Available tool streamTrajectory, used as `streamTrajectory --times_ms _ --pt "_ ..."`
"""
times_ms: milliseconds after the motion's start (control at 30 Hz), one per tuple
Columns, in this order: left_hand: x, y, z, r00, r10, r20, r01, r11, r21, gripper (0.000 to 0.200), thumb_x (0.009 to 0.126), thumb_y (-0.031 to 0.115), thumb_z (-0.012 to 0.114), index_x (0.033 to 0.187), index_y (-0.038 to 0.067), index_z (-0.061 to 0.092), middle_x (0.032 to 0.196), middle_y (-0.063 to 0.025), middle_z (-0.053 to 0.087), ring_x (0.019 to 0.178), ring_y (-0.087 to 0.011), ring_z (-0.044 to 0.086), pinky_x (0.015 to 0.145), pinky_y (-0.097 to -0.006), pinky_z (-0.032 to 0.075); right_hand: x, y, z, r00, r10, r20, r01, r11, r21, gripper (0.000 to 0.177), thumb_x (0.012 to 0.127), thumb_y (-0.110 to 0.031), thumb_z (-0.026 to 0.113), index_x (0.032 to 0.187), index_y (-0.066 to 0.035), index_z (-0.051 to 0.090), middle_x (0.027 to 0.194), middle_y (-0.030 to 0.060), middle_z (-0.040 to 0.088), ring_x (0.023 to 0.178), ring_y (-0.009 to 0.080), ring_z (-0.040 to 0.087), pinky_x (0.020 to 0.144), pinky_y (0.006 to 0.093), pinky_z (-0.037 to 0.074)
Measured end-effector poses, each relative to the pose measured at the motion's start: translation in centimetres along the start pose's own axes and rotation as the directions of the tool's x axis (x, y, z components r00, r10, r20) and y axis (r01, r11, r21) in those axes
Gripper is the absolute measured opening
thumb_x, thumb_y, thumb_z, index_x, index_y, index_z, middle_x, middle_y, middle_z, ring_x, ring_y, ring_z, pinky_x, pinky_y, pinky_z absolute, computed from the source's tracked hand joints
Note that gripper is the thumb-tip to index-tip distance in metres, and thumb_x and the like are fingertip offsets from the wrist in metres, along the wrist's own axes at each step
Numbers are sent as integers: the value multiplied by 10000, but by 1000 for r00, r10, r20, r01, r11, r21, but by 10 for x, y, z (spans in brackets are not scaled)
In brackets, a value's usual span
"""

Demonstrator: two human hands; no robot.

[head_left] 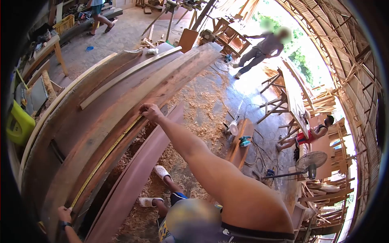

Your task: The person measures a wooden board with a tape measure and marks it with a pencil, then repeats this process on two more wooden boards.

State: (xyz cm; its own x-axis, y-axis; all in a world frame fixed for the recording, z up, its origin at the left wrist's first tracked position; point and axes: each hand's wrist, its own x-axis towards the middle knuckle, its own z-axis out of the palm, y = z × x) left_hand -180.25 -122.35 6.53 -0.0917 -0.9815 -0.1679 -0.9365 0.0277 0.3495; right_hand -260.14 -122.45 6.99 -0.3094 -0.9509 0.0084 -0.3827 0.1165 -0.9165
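Note:
A yellow tape measure (106, 156) is stretched along the edge of a long wooden plank (115, 121). My right hand (150, 112) is at its upper end, the fingers closed on the tape against the wood. At the lower left, my left hand (65, 214), with a dark band on the wrist, pinches the other end. The tape's case cannot be made out. Beside the plank, on the side nearer me, lies a reddish-brown board (135, 178). A pale narrow strip of wood (129, 77) rests on the far side.
Close below my arm is a person in white clogs (162, 173). Wood shavings (194, 117) cover the floor. To the right are a green power sander (244, 141) on boards, a standing fan (311, 162), and cables. Other people stand, sit and walk farther off.

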Motion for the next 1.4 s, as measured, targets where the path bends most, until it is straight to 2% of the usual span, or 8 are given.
streamTrajectory --times_ms 133,200,333,400,533,1033,1100,1400 --pt "-6 18 -9 998 -60 25 58 997 58 374 650 77 826 618 -45 474 634 -227 515 569 -334 477 584 -433 413 -1 -4 -1 999 23 22 -24 999 27 218 787 33 621 993 -12 675 882 68 736 850 137 694 812 277 542" --pt "-8 24 -9 998 29 -60 -27 999 26 339 639 34 832 592 -45 505 556 -183 507 521 -228 442 531 -413 396 -1 -5 -3 999 28 23 -29 999 34 231 776 41 625 995 -14 674 893 65 737 857 137 695 813 280 544" --pt "-11 28 -11 998 -61 -21 62 998 12 340 646 37 830 609 -42 501 601 -197 525 553 -243 451 557 -414 406 -2 -6 -4 999 35 21 -35 999 1 229 775 37 632 996 -11 672 898 67 737 857 135 694 813 283 546" --pt "-11 27 -12 999 -33 13 33 999 32 365 690 104 819 676 -68 498 706 -247 549 629 -363 514 627 -438 433 0 -4 -4 999 29 32 -30 999 41 228 779 38 633 999 -8 670 899 72 737 862 137 694 815 283 547" --pt "-14 31 -11 997 -36 -70 37 999 14 350 659 67 831 644 -46 499 686 -213 524 624 -313 474 619 -421 424 3 -3 -3 999 29 45 -31 999 28 231 781 47 628 1003 -1 666 904 75 737 868 140 693 815 282 547" --pt "-13 31 -13 994 -112 4 112 994 -6 372 677 60 823 645 -50 469 672 -217 533 608 -321 486 613 -418 430 3 -3 -4 998 39 50 -40 999 4 228 784 58 620 1000 1 668 917 70 737 872 137 691 818 275 546" --pt "-13 26 -9 999 -28 -44 28 1000 6 380 680 62 826 646 -48 463 659 -214 530 596 -315 486 601 -418 427 3 -1 -5 998 49 49 -48 999 -9 225 786 61 620 998 2 668 915 71 736 871 136 692 815 273 545" --pt "-18 54 -24 990 -138 8 138 990 29 373 685 62 825 656 -45 468 641 -196 502 595 -288 456 596 -406 420 4 -1 -6 995 44 88 -42 999 -23 219 800 53 614 1008 0 662 915 69 736 870 129 686 823 269 538"
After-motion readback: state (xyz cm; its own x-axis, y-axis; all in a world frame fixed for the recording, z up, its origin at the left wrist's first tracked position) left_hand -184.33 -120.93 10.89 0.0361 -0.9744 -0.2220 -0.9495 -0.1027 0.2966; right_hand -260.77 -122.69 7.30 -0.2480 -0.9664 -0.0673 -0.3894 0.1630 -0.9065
